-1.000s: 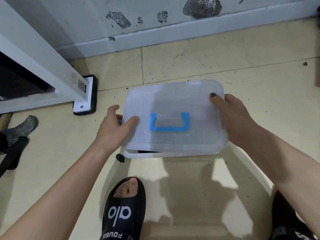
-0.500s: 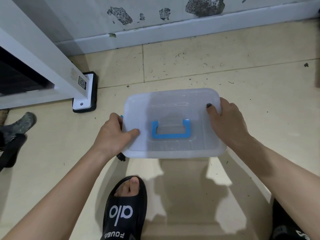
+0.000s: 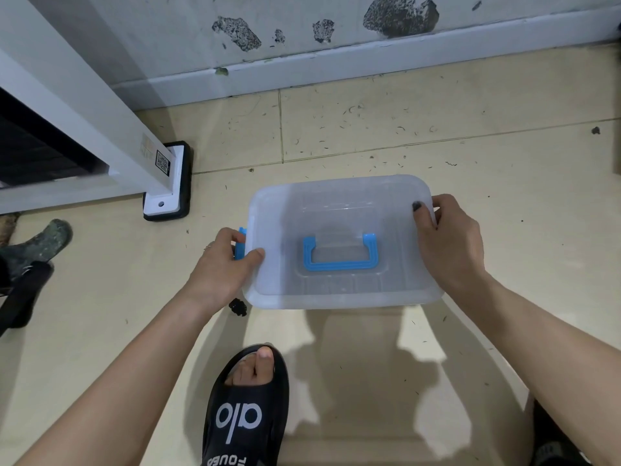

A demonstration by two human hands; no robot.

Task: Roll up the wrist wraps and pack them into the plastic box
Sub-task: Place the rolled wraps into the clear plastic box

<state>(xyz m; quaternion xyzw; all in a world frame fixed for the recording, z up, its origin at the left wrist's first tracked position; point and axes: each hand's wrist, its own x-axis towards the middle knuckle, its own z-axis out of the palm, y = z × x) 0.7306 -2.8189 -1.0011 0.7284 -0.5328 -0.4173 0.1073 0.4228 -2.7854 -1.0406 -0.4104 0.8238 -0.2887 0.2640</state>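
Left hand (image 3: 223,264) gripped plastic box (image 3: 339,210) at its left end, thumb on lid, fingers on blue latch (image 3: 240,243). Right hand (image 3: 448,242) clutched the right end. Box sat lidded on tile floor (image 3: 470,156); open floor beyond, white frame foot (image 3: 166,193) left, black sandal (image 3: 247,408) near.

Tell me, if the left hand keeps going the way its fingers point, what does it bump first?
The left hand points rightward and already touches the blue latch on the plastic box, so the box's side stops it first.
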